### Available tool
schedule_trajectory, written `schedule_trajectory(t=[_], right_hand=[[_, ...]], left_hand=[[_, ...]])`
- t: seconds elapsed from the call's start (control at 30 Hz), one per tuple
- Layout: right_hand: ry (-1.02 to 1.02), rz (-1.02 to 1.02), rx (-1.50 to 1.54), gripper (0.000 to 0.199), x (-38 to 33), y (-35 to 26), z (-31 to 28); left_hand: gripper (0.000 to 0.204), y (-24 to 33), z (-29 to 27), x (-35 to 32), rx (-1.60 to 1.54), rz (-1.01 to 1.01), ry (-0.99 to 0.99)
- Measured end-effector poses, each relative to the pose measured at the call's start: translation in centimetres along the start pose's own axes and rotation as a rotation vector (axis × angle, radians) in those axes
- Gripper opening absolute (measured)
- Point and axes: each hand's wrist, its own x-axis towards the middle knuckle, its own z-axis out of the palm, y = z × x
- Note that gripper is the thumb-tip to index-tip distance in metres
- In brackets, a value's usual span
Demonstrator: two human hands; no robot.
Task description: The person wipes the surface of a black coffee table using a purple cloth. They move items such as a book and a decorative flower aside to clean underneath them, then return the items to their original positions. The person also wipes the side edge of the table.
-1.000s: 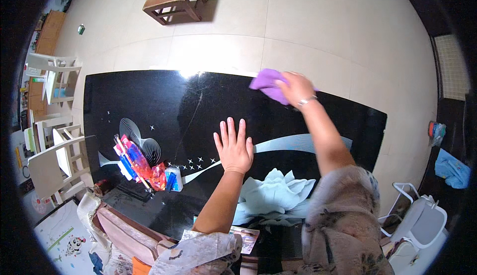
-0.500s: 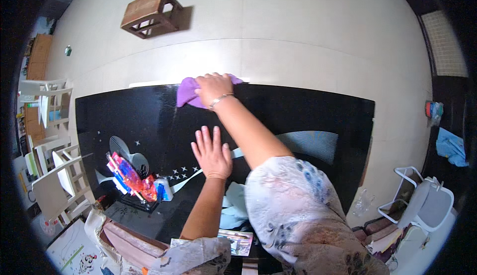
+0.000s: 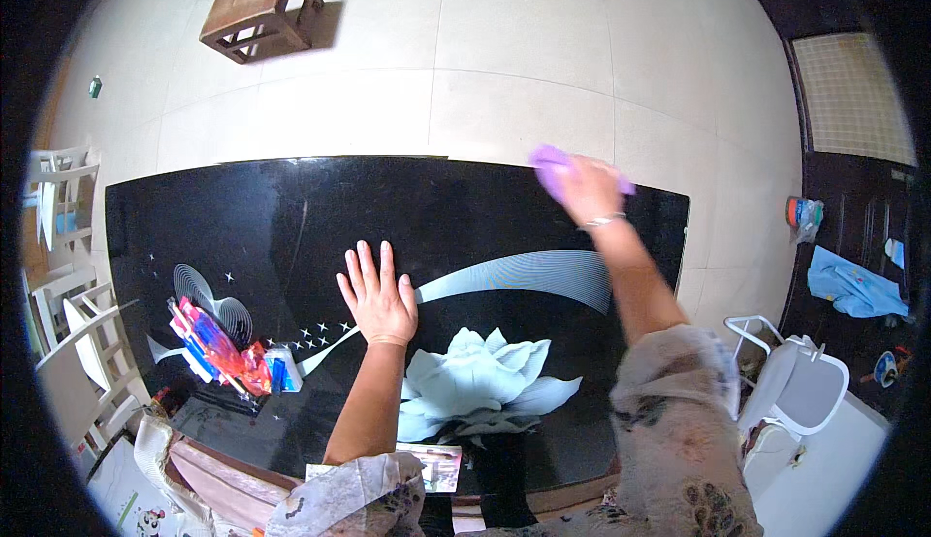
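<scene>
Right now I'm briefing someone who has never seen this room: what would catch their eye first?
The glossy black table with a pale lotus flower design near its front edge dominates the view. The right hand presses a purple cloth at the table's far right edge, while the left hand lies flat, fingers spread, mid-table. A bundle of colourful packets sits at the front left, and a brown wooden stool stands on the tiled floor beyond.

Pale tiled floor point(image 3: 504, 42), wooden stool point(image 3: 262, 11), white chairs point(image 3: 68, 343) at left
</scene>
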Motion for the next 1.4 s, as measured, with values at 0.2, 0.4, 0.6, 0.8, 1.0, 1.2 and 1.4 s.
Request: schedule_trajectory(t=[0.2, 0.4, 0.6, 0.8, 1.0, 1.2, 1.4], right_hand=[[-0.108, -0.31, 0.169, 0.035, 3.7, -25.1, 4.4], [-0.077, -0.318, 0.218, 0.03, 5.3, -24.0, 6.5], [-0.056, -0.22, 0.049, 0.033, 0.6, -3.0, 1.3], [-0.02, 0.123, -0.155, 0.049, -4.1, 20.7, -4.6], [-0.015, 0.632, 0.33, 0.072, -8.1, 27.3, -1.3], [0.4, 0.793, 1.137, 0.049, -12.7, 28.6, 2.2], [0.505, 0.546, 1.901, 0.055, -12.7, 25.8, -6.8]], left_hand=[[0.06, -0.7, 0.2, 0.0, -0.003, -0.003, 0.039], [0.06, 0.1, 1.5, 0.4, 0.004, 0.044, 0.074], [0.055, -0.5, 0.8, -0.1, 0.087, 0.006, 0.088], [0.055, 0.7, 1.5, 0.1, 0.065, 0.05, 0.105], [0.056, 0.0, 1.4, 0.0, 0.076, 0.039, 0.111], [0.055, -0.1, 1.6, 0.0, 0.092, 0.032, 0.127], [0.054, 0.0, 1.5, 0.0, 0.127, 0.04, 0.147]])
